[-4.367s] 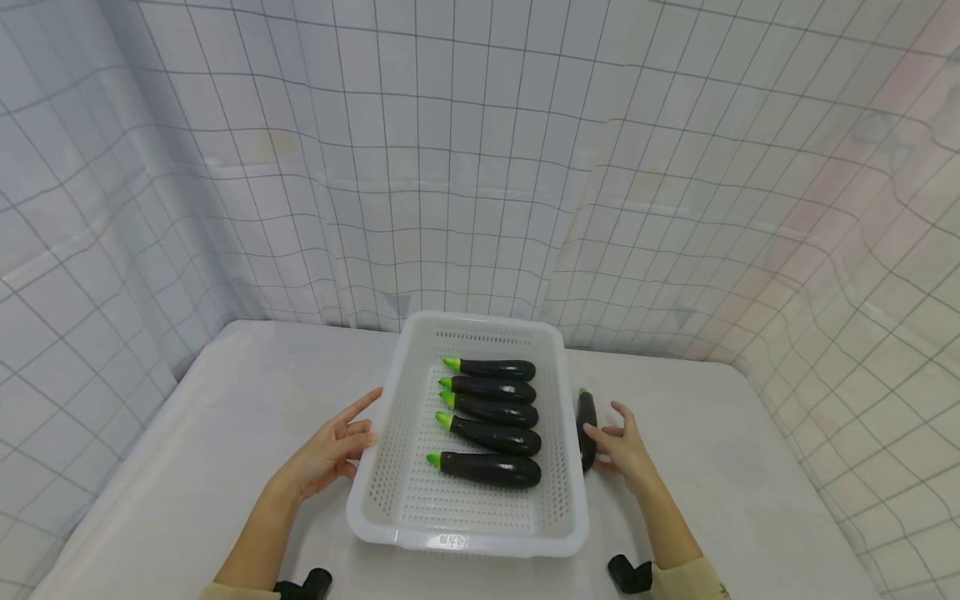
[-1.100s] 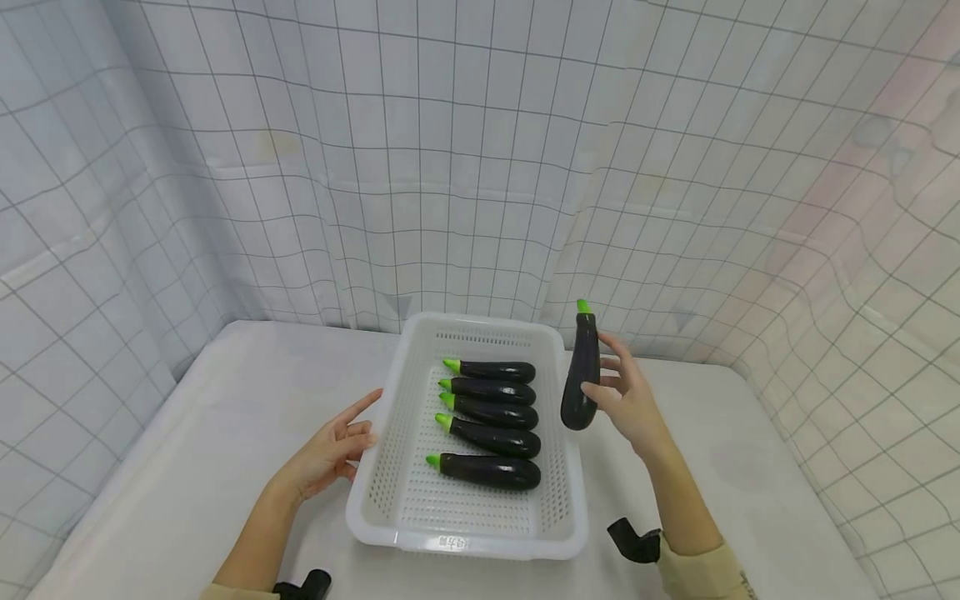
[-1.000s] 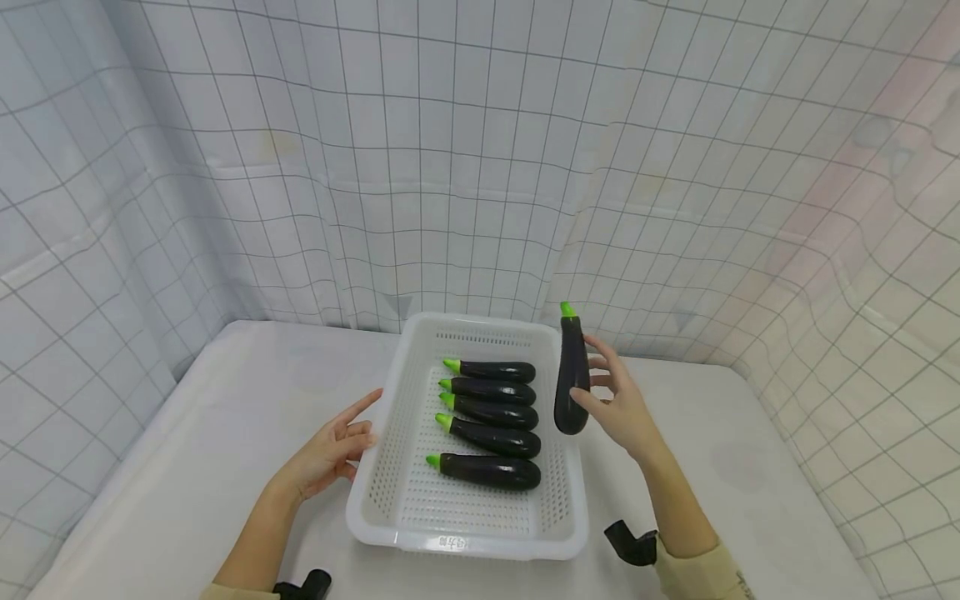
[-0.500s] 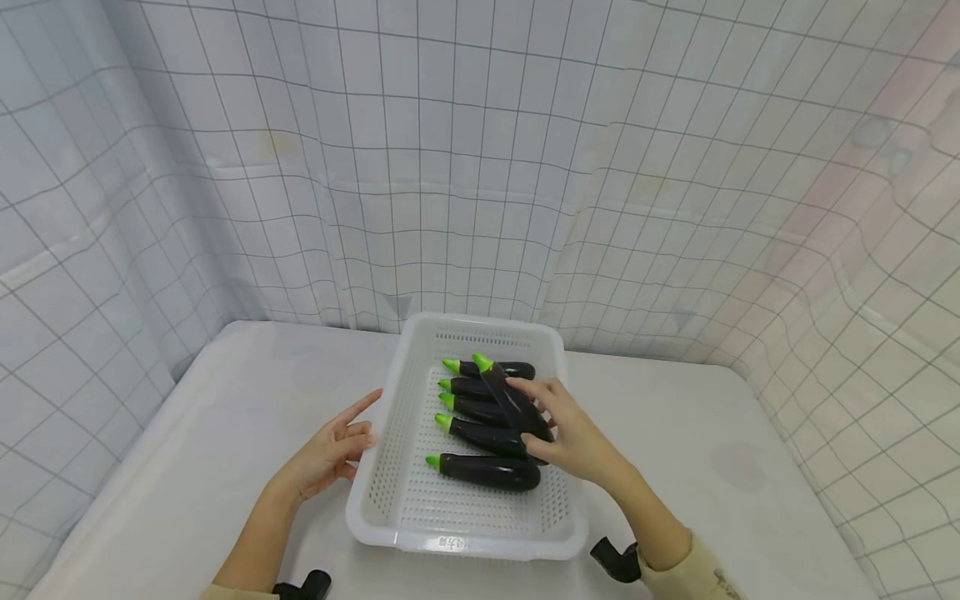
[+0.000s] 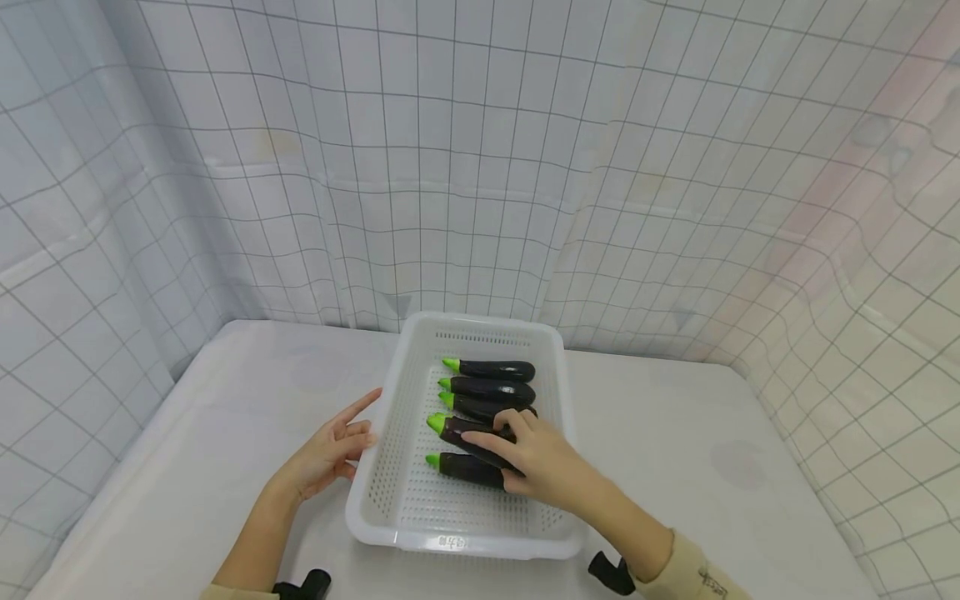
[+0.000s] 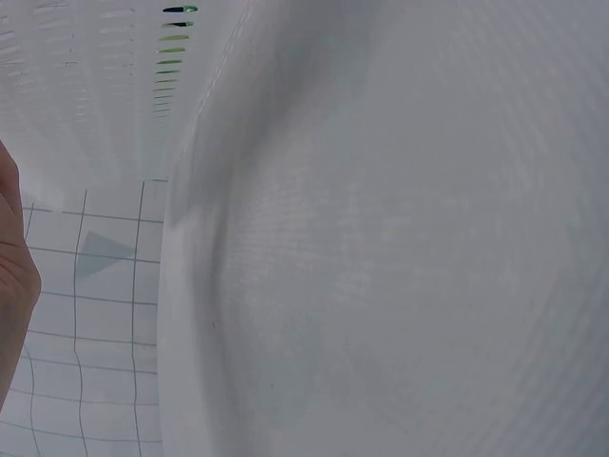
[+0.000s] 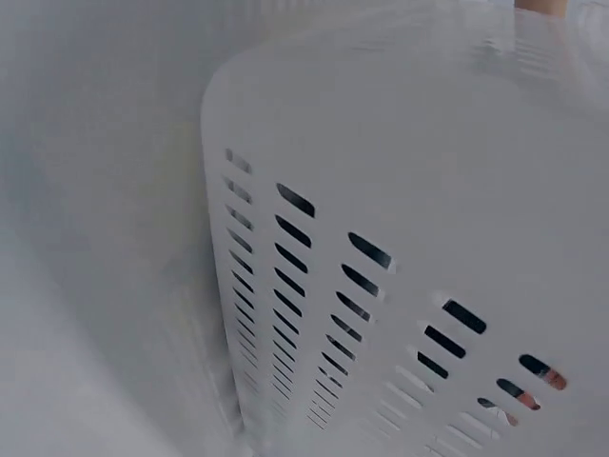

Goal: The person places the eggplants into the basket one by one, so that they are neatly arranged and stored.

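In the head view, a white perforated plastic basket (image 5: 468, 543) holds several dark eggplants with green stems. My right hand (image 5: 543, 467) reaches over its right side and grips an eggplant (image 5: 453, 432), stem to the left, above the lower part of the row. Whether this eggplant lies on another one beneath cannot be told. The nearest eggplant (image 5: 468, 468) is partly covered by the hand. Three more, such as the farthest eggplant (image 5: 497, 371), lie behind. My left hand (image 5: 330, 454) touches the basket's left rim, index finger straight. The left wrist view shows only its edge.
The basket stands on a table with a white cloth (image 5: 675, 442). Grid-patterned white curtains (image 5: 480, 208) hang at the back and both sides. In the right wrist view, the slotted basket wall (image 7: 400, 171) fills much of the picture. Black mounts (image 5: 306, 583) sit at the wrists.
My right hand picked up the eggplant from the table right of the basket, lifted it over the rim and lowered it among the others, turning its stem leftward. The left hand stays put.
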The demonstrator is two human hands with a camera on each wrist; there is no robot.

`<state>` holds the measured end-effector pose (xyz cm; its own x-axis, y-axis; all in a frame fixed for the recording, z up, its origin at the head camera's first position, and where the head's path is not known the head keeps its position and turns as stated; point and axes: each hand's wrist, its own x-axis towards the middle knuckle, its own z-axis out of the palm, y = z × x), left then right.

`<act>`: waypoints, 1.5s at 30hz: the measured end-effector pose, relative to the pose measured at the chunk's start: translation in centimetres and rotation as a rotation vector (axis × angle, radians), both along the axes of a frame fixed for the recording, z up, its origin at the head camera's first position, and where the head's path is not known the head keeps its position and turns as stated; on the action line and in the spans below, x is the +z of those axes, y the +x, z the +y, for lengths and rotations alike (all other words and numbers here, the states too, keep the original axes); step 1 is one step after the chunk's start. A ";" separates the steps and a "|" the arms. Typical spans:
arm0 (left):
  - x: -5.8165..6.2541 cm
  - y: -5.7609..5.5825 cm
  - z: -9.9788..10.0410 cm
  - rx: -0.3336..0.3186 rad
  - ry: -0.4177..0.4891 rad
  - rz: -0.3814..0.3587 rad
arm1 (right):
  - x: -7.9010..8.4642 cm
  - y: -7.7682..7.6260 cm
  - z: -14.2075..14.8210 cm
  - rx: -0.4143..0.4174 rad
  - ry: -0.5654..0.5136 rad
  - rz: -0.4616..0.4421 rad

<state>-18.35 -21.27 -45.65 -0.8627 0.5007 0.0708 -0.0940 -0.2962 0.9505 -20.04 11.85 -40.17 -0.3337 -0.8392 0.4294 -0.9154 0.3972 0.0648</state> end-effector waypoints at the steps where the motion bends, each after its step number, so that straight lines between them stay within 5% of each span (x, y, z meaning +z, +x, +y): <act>1: 0.0 0.0 0.0 0.000 -0.001 0.001 | -0.2 0.1 -0.1 -0.004 0.020 0.007; 18: -0.2 -0.2 -0.1 0.005 -0.013 -0.019 | -1.9 0.9 -0.4 0.012 0.310 0.001; 45: -0.3 -0.1 -0.1 -0.005 -0.001 -0.007 | -3.2 1.4 -1.0 0.029 0.475 -0.061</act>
<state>-18.47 -21.35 -45.91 -0.8607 0.5051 0.0644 -0.1019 -0.2948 0.9501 -18.68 10.81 -43.33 -0.3198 -0.9472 -0.0233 -0.9335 0.3108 0.1786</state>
